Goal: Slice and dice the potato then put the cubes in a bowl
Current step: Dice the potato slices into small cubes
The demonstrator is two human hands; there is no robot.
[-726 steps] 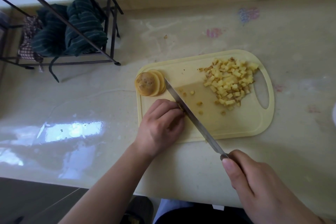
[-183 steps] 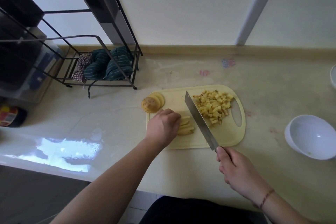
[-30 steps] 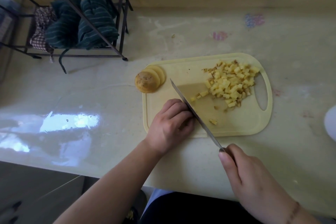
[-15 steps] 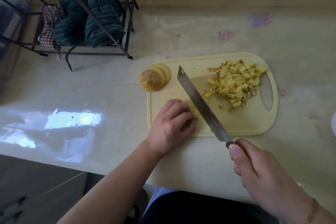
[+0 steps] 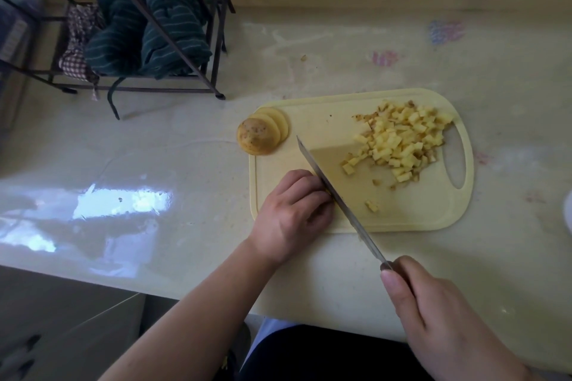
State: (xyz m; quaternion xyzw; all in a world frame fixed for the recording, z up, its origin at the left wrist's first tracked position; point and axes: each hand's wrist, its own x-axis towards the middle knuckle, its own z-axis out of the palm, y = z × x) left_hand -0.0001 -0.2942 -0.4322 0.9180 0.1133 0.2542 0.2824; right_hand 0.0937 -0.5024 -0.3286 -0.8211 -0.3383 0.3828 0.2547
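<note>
A pale yellow cutting board (image 5: 411,213) lies on the counter. A heap of potato cubes (image 5: 402,141) covers its far right part. A short stack of potato slices (image 5: 263,133) overhangs its far left corner. My left hand (image 5: 294,213) is curled over potato strips at the board's near left, which it almost wholly hides. My right hand (image 5: 442,315) grips the handle of a knife (image 5: 337,198). The blade stands edge-down against my left fingers. A stray cube (image 5: 372,206) lies just right of the blade.
A black wire rack (image 5: 148,40) with dark striped cloths stands at the far left. A white bowl's rim (image 5: 568,210) peeks in at the right edge. The glossy counter (image 5: 139,195) ends close to my body.
The knife was raised and tilted flat half a second ago; now it is down, edge on the board against my left fingers. My left hand has stayed put.
</note>
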